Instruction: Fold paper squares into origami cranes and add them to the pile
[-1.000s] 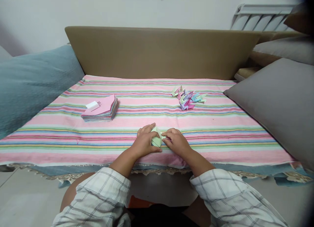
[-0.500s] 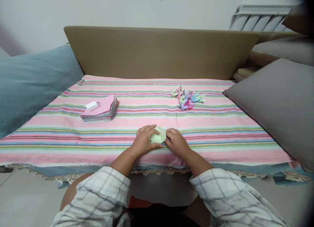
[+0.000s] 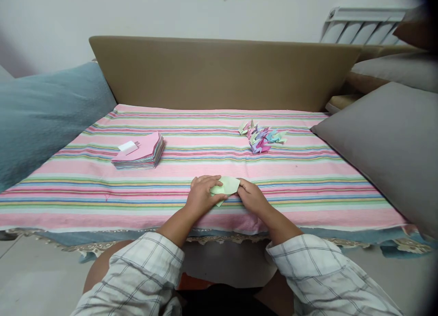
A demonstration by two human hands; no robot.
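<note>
A pale green piece of folded paper [image 3: 228,185] is held between my two hands, just above the front part of the striped cloth [image 3: 191,165]. My left hand [image 3: 202,191] grips its left side, fingers over the top edge and thumb along the bottom. At the right corner, my right hand [image 3: 251,194] pinches the paper between thumb and fingers. A small green point of the paper hangs below my left thumb. Folds under my left fingers are hidden. Beyond my right hand lies a cluster of colourful folded paper cranes [image 3: 262,138].
To the left, a stack of coloured paper [image 3: 145,152] carries a white plug adapter [image 3: 128,147]. A brown backrest [image 3: 219,74] rises behind the cloth. Blue fabric [image 3: 51,111] borders the left, and a grey cushion [image 3: 386,138] leans in from the right.
My right hand has shifted slightly right, along with the paper's right corner. The green paper now looks wider and more pointed there, and a tip shows below my left thumb.
</note>
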